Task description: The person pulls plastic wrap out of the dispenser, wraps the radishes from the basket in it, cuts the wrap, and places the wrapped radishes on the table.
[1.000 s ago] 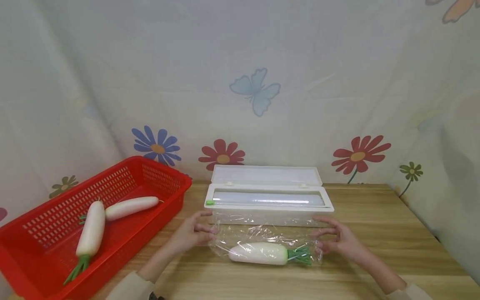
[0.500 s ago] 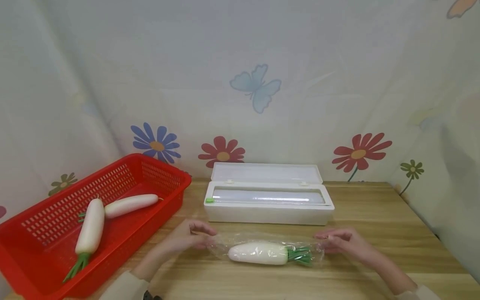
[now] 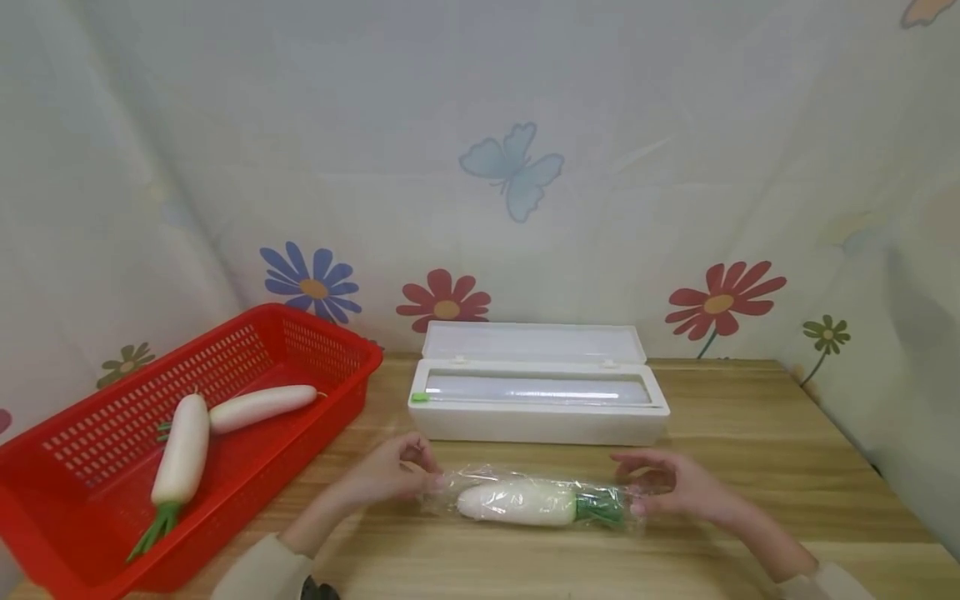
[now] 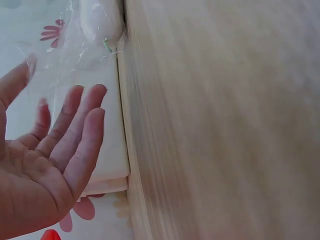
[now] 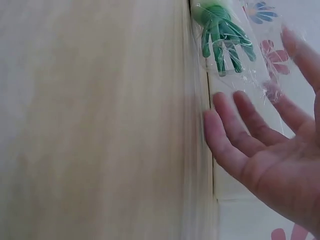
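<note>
Fingers of the left hand [image 3: 390,475] and right hand [image 3: 667,485] are relaxed, touching the film ends of the wrapped radish [image 3: 517,503], laid left-right between them on the table [image 3: 750,433].

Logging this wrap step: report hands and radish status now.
Left hand and right hand open at the film ends. Radish lies wrapped on table. Nothing obstructing.

Staged tabletop set: flower-printed backdrop cloth [image 3: 480,167] behind wooden table [image 3: 750,433].
</note>
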Demonstrator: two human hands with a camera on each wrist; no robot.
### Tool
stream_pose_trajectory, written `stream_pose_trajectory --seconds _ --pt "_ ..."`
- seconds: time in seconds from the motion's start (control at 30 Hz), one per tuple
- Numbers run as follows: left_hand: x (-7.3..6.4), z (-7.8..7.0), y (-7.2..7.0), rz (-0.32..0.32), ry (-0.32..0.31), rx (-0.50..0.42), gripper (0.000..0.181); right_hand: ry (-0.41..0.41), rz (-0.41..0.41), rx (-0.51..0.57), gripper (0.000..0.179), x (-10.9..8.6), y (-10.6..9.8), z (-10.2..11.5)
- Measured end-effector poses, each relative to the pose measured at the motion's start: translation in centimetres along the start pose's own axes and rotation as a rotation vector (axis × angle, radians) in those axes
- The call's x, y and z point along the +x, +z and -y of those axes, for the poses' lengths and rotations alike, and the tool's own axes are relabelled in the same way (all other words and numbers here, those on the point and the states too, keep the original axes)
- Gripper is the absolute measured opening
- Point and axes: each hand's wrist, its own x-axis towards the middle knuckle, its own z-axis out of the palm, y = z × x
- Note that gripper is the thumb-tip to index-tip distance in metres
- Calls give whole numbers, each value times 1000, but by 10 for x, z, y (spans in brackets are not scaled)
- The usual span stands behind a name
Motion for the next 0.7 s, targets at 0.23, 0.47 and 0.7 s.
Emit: stream_pose_trajectory --seconds 0.23,0.47,0.7 --pt "-2 -3 -5 145 -61 81 51 33 131 -43 65 -3 0 2" --pt "-3 -3 -2 219 -42 140 44 93 127 -114 62 -3 4 6" --pt "-1 -3 0 185 -50 156 22 217 51 -18 33 0 6 5"
